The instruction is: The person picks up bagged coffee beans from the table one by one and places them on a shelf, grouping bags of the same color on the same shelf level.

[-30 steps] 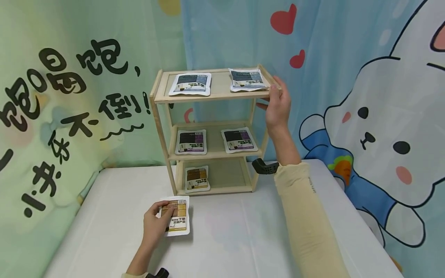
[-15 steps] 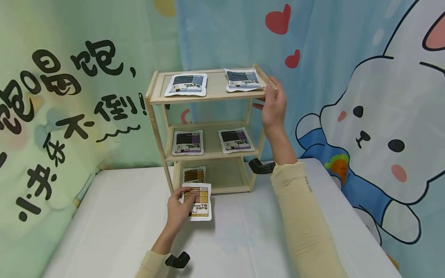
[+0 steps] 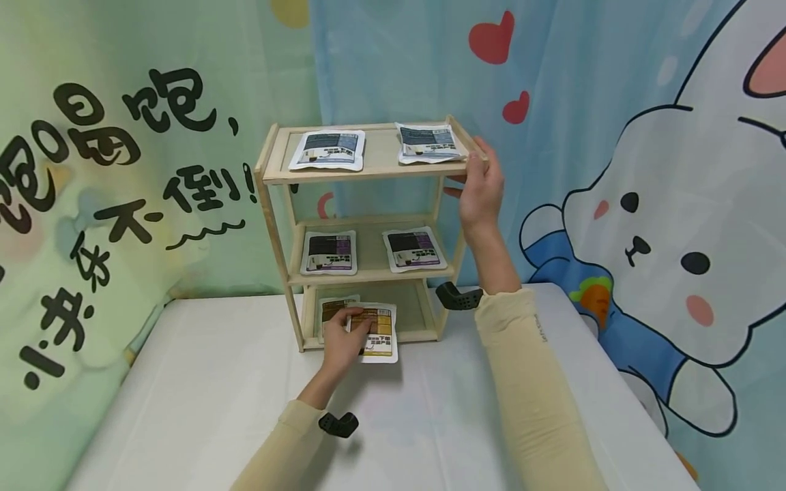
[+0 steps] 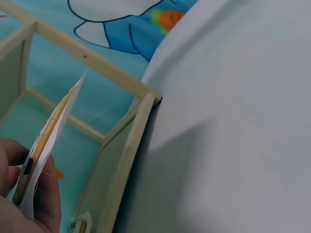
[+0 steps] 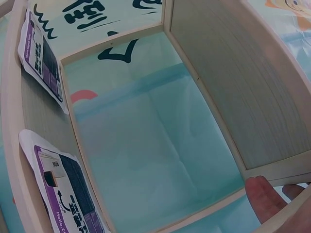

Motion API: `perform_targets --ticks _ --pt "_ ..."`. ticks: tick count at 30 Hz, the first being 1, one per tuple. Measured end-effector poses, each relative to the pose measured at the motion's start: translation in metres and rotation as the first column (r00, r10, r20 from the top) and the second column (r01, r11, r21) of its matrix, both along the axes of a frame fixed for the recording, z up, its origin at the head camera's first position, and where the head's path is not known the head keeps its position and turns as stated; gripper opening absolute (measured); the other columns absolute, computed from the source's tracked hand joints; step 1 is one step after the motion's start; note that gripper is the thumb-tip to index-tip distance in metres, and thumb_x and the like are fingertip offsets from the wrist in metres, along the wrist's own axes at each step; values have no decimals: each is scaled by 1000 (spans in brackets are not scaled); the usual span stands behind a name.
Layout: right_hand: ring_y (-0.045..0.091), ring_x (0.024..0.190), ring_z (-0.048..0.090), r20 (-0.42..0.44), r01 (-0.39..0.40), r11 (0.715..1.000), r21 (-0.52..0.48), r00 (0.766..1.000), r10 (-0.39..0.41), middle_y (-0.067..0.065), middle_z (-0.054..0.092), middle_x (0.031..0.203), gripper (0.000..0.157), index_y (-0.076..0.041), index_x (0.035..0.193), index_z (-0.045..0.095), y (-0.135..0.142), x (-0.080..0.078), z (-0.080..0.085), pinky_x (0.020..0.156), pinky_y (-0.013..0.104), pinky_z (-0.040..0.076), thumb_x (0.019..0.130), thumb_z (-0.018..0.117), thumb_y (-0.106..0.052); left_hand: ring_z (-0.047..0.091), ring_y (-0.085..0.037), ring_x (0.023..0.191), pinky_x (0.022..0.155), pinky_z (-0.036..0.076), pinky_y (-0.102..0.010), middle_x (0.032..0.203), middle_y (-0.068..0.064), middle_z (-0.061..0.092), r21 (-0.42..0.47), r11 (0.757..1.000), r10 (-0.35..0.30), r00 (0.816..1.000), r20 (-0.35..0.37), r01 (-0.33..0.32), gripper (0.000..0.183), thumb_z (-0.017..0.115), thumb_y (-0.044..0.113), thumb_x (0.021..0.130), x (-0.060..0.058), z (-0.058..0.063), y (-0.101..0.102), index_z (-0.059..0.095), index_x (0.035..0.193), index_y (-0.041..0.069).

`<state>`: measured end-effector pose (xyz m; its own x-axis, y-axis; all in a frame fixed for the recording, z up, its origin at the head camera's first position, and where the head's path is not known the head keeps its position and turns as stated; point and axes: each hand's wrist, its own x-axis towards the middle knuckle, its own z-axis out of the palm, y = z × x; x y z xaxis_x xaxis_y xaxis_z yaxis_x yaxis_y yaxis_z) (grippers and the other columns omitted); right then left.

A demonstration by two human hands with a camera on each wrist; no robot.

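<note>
My left hand [image 3: 342,341] pinches a yellow-and-white flat pouch [image 3: 381,337] between thumb and fingers. It is in front of the lowest tier of a three-tier wooden shelf rack [image 3: 362,279]. In the left wrist view the pouch [image 4: 51,131] shows edge-on beside the rack's lower frame. Behind my left hand, a matching yellow-brown pouch [image 3: 327,310] on the bottom tier is partly hidden. My right hand [image 3: 482,194] grips the top tier's right end. In the right wrist view its fingers [image 5: 262,194] curl under the top board's end.
Two blue-and-white pouches, one left [image 3: 328,150] and one right [image 3: 428,143], lie on the top tier. The middle tier bears two black-and-purple pouches, left [image 3: 329,253] and right [image 3: 414,249]. The rack stands on a white-covered table [image 3: 202,382], with a printed curtain [image 3: 393,61] behind.
My left hand has carried the yellow pouch rightward and up to the bottom tier's front, overlapping the pouch there. The right hand keeps its grip on the rack. The head view shifts slightly.
</note>
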<state>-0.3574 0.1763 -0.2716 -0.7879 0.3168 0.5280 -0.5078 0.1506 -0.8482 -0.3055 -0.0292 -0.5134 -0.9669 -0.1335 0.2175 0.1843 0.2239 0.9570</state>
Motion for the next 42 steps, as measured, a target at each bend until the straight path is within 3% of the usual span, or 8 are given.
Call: perform_targets --ticks 4,7,14,16,21,29,36,42 --pt "29 98 62 1 -5 1000 4 1000 5 19 56 121 49 -8 147 38 0 1 -2 77 34 53 104 33 -29 53 -32 119 98 41 -47 116 -15 64 -15 1000 -15 1000 -8 15 24 72 11 85 -8 1 11 70 107 2" --pt "29 99 61 2 -2 1000 7 1000 2 19 54 123 49 -9 148 39 0 3 -3 78 36 53 104 33 -30 52 -34 121 98 41 -48 118 -16 63 -22 999 -30 1000 3 30 24 70 12 86 -13 3 20 69 109 2" --pt "35 101 59 23 -6 1000 3 1000 6 20 54 122 49 -10 148 38 2 5 -8 78 36 53 104 32 -30 60 -31 84 76 50 -44 117 -17 63 -31 999 -17 995 97 20 26 68 18 89 -21 5 37 68 113 8" --pt "36 100 60 14 -7 1000 3 1000 7 20 55 121 49 -9 148 38 3 6 -9 77 35 53 104 33 -30 60 -32 88 77 49 -45 120 -17 61 -11 1000 -16 992 123 17 27 67 19 90 -24 5 41 68 114 9" --pt "33 98 62 -3 -6 1000 6 1000 6 20 56 120 49 -9 147 40 3 3 -9 75 33 54 103 33 -30 53 -31 116 92 45 -47 126 -12 59 4 1000 -17 992 126 17 25 67 18 91 -35 2 48 68 115 10" --pt "27 98 62 -22 -6 1000 9 1000 7 19 54 124 49 -8 147 39 3 0 0 73 32 54 103 33 -30 51 -34 120 97 43 -48 132 -17 54 32 996 -86 992 88 83 26 66 18 92 -55 -2 56 66 116 8" --pt "32 100 61 -14 -3 1000 12 1000 3 20 55 122 49 -9 148 38 4 -1 1 76 35 54 104 34 -30 44 -34 128 100 40 -47 138 -18 50 18 997 -73 990 118 71 28 68 16 91 -66 -14 64 64 117 7" --pt "35 99 61 -27 -20 1000 -5 999 20 20 55 122 48 -8 147 39 2 -1 0 73 33 54 104 34 -29 49 -33 120 96 42 -47 132 -18 54 -36 997 -67 990 126 72 30 69 15 90 -67 -21 63 63 118 6"
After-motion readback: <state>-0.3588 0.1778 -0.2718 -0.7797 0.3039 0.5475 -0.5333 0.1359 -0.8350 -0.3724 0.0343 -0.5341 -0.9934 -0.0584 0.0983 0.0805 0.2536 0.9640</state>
